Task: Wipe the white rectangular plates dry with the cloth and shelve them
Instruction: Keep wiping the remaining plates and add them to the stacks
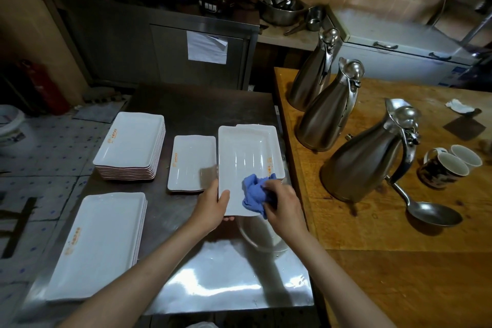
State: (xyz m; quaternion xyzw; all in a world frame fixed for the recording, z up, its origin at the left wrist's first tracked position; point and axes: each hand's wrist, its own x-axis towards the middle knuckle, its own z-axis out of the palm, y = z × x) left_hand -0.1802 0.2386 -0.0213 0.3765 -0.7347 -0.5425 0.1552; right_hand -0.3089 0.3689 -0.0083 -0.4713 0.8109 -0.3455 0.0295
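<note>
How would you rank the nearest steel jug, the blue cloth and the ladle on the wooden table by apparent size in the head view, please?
1. nearest steel jug, clearly largest.
2. ladle.
3. blue cloth, though bunched in the right hand, so its spread size is unsure.

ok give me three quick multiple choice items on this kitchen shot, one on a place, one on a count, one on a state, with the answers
1. Where does the crumpled blue cloth sit?
A. on the white rectangular plate being held
B. on the wooden table
C. on the floor

2. How many tall steel jugs stand on the wooden table?
A. one
B. three
C. five

3. What is the left hand doing?
A. hanging idle
B. pressing flat on the steel counter
C. gripping the held plate's near edge

Answers: 1 A, the right hand presses the cloth onto the held plate; 2 B, three jugs stand in a row; 3 C, its thumb lies over the rim.
</note>
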